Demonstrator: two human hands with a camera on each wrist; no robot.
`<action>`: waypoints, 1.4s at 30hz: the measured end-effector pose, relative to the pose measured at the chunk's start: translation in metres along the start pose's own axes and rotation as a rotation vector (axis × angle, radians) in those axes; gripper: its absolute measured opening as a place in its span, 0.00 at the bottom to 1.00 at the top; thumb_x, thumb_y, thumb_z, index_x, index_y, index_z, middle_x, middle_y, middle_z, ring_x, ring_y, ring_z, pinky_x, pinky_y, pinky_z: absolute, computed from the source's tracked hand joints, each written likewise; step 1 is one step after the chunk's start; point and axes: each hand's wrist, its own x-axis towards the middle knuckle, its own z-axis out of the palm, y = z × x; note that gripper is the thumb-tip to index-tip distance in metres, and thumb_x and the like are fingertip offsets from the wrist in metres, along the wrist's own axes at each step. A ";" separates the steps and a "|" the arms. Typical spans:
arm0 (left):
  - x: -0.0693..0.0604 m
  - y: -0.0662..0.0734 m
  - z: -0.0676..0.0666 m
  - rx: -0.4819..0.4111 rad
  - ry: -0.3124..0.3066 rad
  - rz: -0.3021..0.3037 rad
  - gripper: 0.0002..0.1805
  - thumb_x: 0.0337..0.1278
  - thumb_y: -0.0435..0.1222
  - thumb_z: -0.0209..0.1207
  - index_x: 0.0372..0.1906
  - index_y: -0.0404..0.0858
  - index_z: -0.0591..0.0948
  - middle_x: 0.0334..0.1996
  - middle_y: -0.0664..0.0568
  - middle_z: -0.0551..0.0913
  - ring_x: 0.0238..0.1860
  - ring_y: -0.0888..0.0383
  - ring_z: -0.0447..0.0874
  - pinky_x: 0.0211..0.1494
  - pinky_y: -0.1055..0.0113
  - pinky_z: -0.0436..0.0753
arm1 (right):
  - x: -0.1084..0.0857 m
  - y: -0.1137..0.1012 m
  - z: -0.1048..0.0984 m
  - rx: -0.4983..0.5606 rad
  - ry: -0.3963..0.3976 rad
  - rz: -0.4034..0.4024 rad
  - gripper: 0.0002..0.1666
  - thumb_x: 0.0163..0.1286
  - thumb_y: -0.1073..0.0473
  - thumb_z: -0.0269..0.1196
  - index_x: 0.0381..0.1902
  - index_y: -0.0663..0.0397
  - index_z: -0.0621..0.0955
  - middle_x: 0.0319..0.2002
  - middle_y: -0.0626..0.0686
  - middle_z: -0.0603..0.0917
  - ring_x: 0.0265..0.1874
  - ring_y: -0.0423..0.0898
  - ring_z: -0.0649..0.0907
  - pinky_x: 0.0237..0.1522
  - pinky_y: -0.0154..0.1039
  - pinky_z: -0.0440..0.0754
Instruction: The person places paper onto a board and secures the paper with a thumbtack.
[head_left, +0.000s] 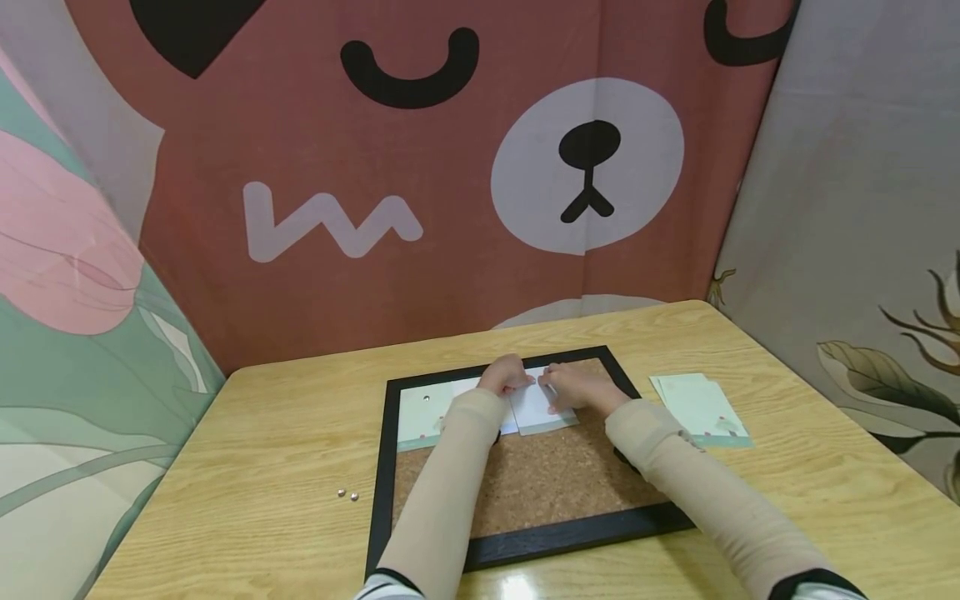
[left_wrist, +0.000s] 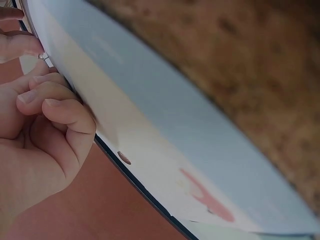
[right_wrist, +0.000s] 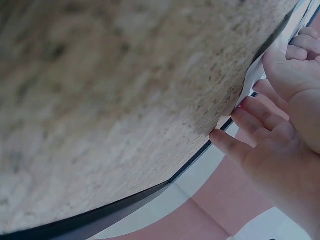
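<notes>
A white sheet (head_left: 542, 410) with a grey-green lower edge lies at the upper part of the framed cork board (head_left: 555, 483). My left hand (head_left: 504, 375) has its fingers curled at the sheet's top and seems to pinch a small shiny thumbtack (left_wrist: 44, 57), mostly covered by fingertips. Across from it, my right hand (head_left: 581, 387) rests on the sheet. Its fingers (right_wrist: 262, 117) are fairly straight, their tips on the paper and cork. To the left, a pale green sheet (head_left: 416, 412) is on the board, with a thumbtack (head_left: 427, 398) near its top.
Two silver thumbtacks (head_left: 348, 495) lie on the wooden table (head_left: 285, 450) left of the board. A small stack of pale green sheets (head_left: 697, 404) lies to the right. The black frame (head_left: 577, 535) borders the cork. A printed bear curtain (head_left: 450, 292) hangs behind the table.
</notes>
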 end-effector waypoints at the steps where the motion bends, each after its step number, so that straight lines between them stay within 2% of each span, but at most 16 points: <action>1: 0.000 0.000 0.000 0.009 0.003 0.001 0.22 0.57 0.44 0.55 0.11 0.38 0.70 0.05 0.54 0.58 0.07 0.62 0.53 0.12 0.70 0.59 | 0.000 0.000 0.000 0.000 -0.001 -0.001 0.29 0.54 0.55 0.66 0.52 0.62 0.74 0.52 0.64 0.71 0.51 0.58 0.72 0.49 0.48 0.70; 13: -0.002 0.000 0.004 0.049 0.048 0.002 0.23 0.55 0.46 0.57 0.12 0.38 0.68 0.05 0.54 0.59 0.07 0.62 0.56 0.12 0.71 0.61 | 0.002 0.001 0.002 0.010 -0.009 0.013 0.28 0.54 0.56 0.66 0.52 0.61 0.75 0.52 0.62 0.72 0.51 0.56 0.72 0.50 0.48 0.69; 16: -0.004 0.001 0.005 0.048 0.067 -0.004 0.20 0.55 0.46 0.57 0.15 0.38 0.71 0.08 0.53 0.61 0.09 0.61 0.58 0.13 0.71 0.61 | 0.003 0.002 0.003 0.008 -0.006 0.008 0.28 0.54 0.56 0.66 0.52 0.61 0.75 0.52 0.62 0.72 0.51 0.56 0.72 0.50 0.48 0.69; 21: -0.008 0.005 0.006 0.057 0.099 -0.046 0.15 0.55 0.46 0.57 0.31 0.36 0.78 0.15 0.50 0.68 0.13 0.59 0.62 0.15 0.70 0.63 | 0.002 0.002 0.002 0.019 -0.013 0.011 0.28 0.54 0.56 0.66 0.52 0.60 0.74 0.52 0.62 0.71 0.51 0.56 0.71 0.51 0.47 0.69; 24: -0.010 0.006 0.007 0.071 0.112 -0.056 0.16 0.55 0.46 0.57 0.35 0.37 0.79 0.18 0.49 0.71 0.15 0.58 0.64 0.16 0.69 0.64 | 0.001 0.001 0.001 0.028 -0.013 0.013 0.28 0.55 0.56 0.66 0.52 0.61 0.74 0.52 0.62 0.71 0.51 0.56 0.71 0.51 0.47 0.69; 35: -0.011 0.007 0.007 0.092 0.129 -0.070 0.15 0.55 0.46 0.57 0.37 0.38 0.80 0.22 0.49 0.73 0.16 0.59 0.64 0.16 0.70 0.64 | 0.001 0.000 0.001 0.041 -0.017 0.024 0.29 0.55 0.56 0.66 0.53 0.61 0.74 0.53 0.62 0.71 0.53 0.56 0.71 0.52 0.48 0.68; 42: -0.012 0.009 0.008 0.099 0.130 -0.100 0.17 0.55 0.46 0.56 0.42 0.38 0.79 0.25 0.49 0.75 0.18 0.59 0.66 0.18 0.70 0.65 | -0.001 -0.001 0.002 0.044 -0.002 0.011 0.27 0.55 0.57 0.66 0.52 0.61 0.75 0.52 0.63 0.72 0.51 0.57 0.71 0.51 0.48 0.69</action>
